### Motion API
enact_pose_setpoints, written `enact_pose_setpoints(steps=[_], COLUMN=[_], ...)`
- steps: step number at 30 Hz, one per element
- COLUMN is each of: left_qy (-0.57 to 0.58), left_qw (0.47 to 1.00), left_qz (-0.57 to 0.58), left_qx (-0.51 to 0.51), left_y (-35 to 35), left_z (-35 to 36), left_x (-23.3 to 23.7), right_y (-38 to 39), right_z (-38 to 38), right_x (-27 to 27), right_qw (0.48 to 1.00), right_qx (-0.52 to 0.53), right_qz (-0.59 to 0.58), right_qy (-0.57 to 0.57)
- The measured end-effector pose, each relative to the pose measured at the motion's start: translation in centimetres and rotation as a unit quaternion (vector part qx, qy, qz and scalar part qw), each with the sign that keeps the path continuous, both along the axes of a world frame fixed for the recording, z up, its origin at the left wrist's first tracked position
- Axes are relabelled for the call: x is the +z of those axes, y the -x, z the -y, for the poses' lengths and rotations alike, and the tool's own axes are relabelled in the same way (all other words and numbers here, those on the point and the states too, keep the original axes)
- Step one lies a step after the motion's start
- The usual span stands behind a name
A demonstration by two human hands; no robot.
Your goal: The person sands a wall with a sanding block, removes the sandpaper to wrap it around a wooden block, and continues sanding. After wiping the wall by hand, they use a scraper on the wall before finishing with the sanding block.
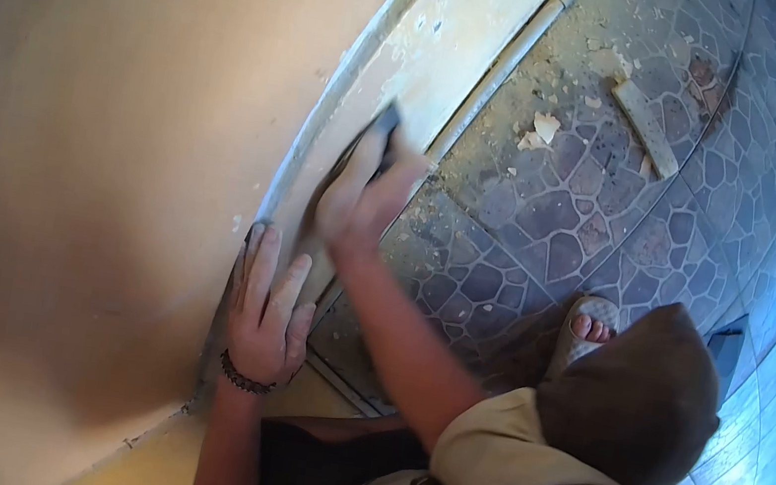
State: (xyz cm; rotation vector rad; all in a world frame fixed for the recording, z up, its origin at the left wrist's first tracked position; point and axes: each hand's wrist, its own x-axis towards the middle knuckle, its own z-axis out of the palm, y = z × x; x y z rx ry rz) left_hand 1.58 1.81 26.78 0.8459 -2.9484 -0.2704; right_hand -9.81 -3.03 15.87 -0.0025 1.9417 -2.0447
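My right hand [360, 193] is closed around a dark, narrow, flat tool [387, 119]. Its tip points up along the scraped lower strip of wall [438, 44], and motion blur hides its exact kind. Lower down, my left hand [270, 305] rests with fingers stretched out on the ledge of that strip; a dark braided bracelet [243, 374] circles the wrist. A pale raised edge [327, 113] divides the strip from the smooth tan wall [120, 152]. The strip's paint is patchy and worn.
A pipe [504, 69] runs along the wall's foot. On the stone-patterned floor [551, 227] lie paint flakes [546, 128], dust and a short flat bar [644, 128]. A sandalled foot [585, 334] and my brown-clad knee [635, 400] are at the right. A dark cable crosses the floor.
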Motion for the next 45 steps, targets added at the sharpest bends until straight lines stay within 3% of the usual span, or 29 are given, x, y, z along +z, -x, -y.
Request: enact_pose_setpoints(steps=[2,6,8,12,16,20,21,23,25,26,27,29,32,33,35,36,38,41,42,44,45], left_qy=[-0.001,-0.003,0.027,0.046,0.006,-0.012,-0.017,-0.016,-0.016,-0.012,-0.008,-0.004,0.006,0.004,0.002,0.003,0.005,0.027,0.027,0.025,0.022], left_qw=[0.998,0.985,0.983,0.988,0.987,0.989,0.99,0.988,0.987,0.988,0.988,0.989,0.989,0.989,0.988,0.988,0.988,0.987,0.987,0.986,0.986], left_qz=[0.056,0.12,0.106,-0.028,-0.063,-0.039,-0.029,-0.051,-0.084,-0.071,-0.058,-0.036,-0.032,-0.04,-0.049,-0.051,-0.046,-0.048,-0.052,-0.056,-0.048], left_qx=[-0.04,-0.124,-0.15,-0.146,-0.147,-0.141,-0.139,-0.142,-0.139,-0.14,-0.14,-0.146,-0.143,-0.142,-0.146,-0.147,-0.149,-0.148,-0.149,-0.155,-0.158], left_y=[0.4,-1.0,-1.9,-4.5,-4.6,-4.3,-4.3,-4.4,-4.5,-4.5,-4.5,-4.6,-4.3,-4.7,-4.5,-4.3,-4.6,-4.5,-4.7,-5.1,-4.9], left_z=[0.3,2.1,2.7,2.7,2.8,2.9,2.8,2.7,2.9,2.8,2.8,2.8,2.7,2.6,3.1,3.1,2.9,2.7,2.8,2.8,2.7], left_x=[1.4,1.6,0.5,-1.6,-1.4,-1.3,-1.0,-0.9,-1.6,-1.6,-1.4,-1.6,-1.2,-1.4,-1.4,-1.4,-1.6,-1.6,-1.6,-1.7,-1.7], right_y=[-3.0,-0.6,0.7,-1.6,-4.0,5.8,5.9,-1.7,-3.2,-3.6,-2.9,3.6,0.9,-2.1,-1.5,-1.1,3.4,2.6,1.1,-0.5,-1.2], right_z=[-0.1,0.6,2.0,1.1,0.8,2.7,3.1,2.9,1.9,0.9,0.1,3.0,2.2,2.6,0.7,-0.2,2.7,3.2,1.4,0.0,0.8], right_x=[-0.7,-1.1,-1.8,-1.1,0.4,1.7,0.6,-2.1,-1.2,-0.7,0.5,0.5,-1.7,-1.5,1.2,2.6,1.4,-0.3,0.5,1.9,2.4], right_qw=[0.993,0.996,0.986,0.985,0.968,0.989,0.987,0.899,0.913,0.972,0.989,0.989,0.972,0.889,0.979,0.988,0.995,0.985,0.908,0.861,0.946], right_qx=[-0.072,-0.067,-0.12,-0.062,-0.078,-0.074,-0.051,-0.07,-0.05,-0.02,0.012,-0.048,0.032,0.0,0.054,0.039,-0.016,-0.011,0.049,0.092,0.064], right_qz=[-0.046,-0.057,-0.101,-0.036,-0.031,0.025,0.025,0.342,0.305,0.118,-0.073,-0.06,0.143,0.322,0.038,-0.097,-0.075,-0.002,0.283,0.381,0.218], right_qy=[0.081,0.019,0.054,0.154,0.238,0.128,0.151,0.266,0.266,0.202,0.131,0.122,0.183,0.325,0.191,0.116,0.068,0.175,0.304,0.323,0.231])
